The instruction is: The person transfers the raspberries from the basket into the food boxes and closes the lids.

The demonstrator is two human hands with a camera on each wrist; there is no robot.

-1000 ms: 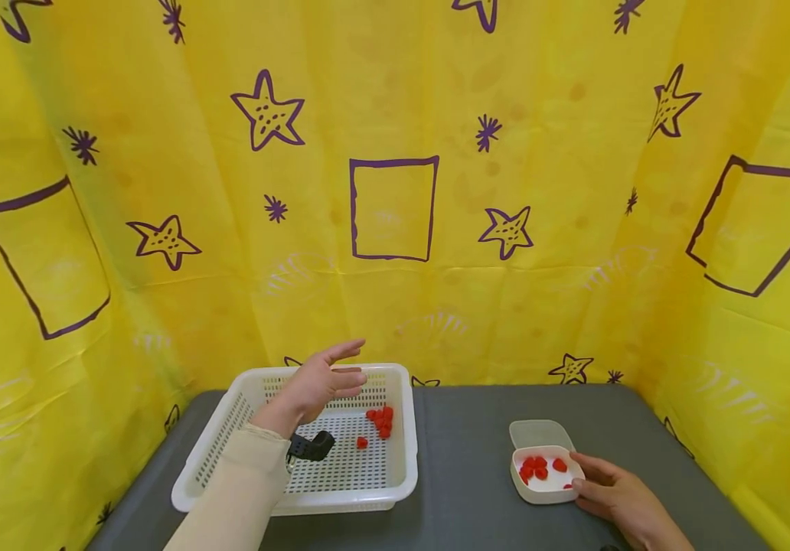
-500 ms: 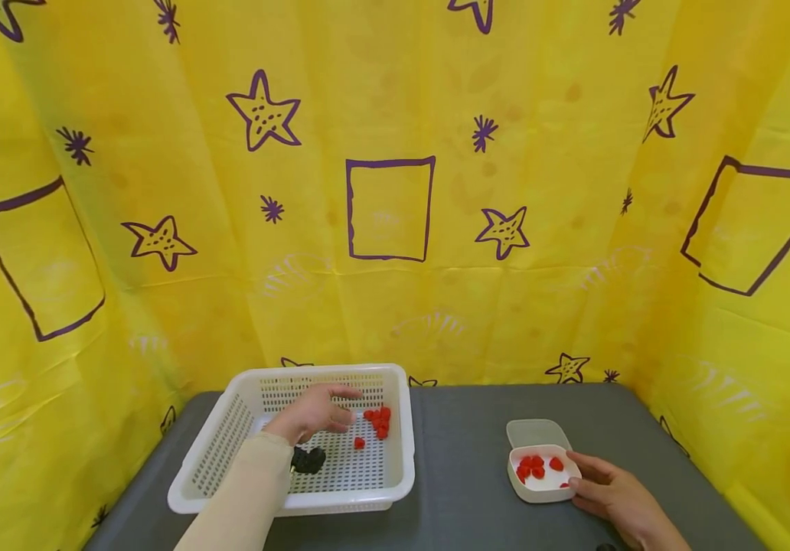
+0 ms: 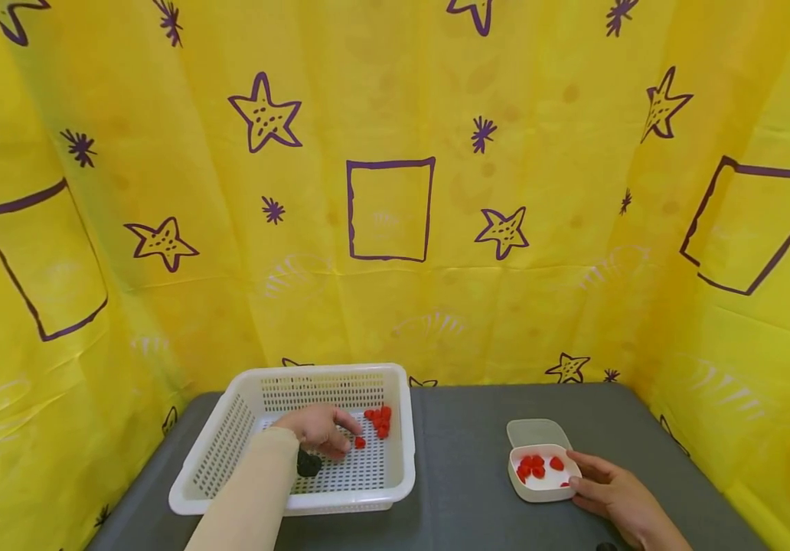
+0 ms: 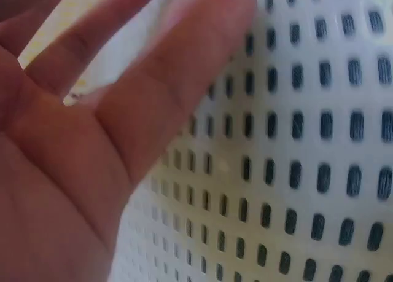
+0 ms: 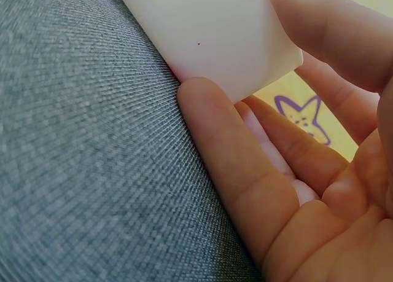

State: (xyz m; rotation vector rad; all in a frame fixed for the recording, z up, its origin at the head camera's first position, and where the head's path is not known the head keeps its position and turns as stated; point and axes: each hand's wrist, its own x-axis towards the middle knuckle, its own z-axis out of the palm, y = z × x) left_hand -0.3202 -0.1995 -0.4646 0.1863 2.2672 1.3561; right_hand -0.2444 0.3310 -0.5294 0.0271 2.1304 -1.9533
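Note:
My left hand reaches down into a white perforated plastic basket, fingers extended beside a single small red raspberry-like piece. Several more red pieces are clustered at the basket's right wall. In the left wrist view, nothing shows between the spread fingers, whose tips run out of frame at the top. My right hand holds the right end of a small white box with thumb and fingers. Several red pieces lie in that box. In the right wrist view, fingertips touch the box's corner.
Behind the box lies its pale translucent lid, tilted back. A dark grey tabletop runs under basket and box. Yellow curtains with purple drawings enclose the back and both sides.
My left hand has come down from above the basket's back part to its floor, close to the lone red piece. The right hand stays on the box.

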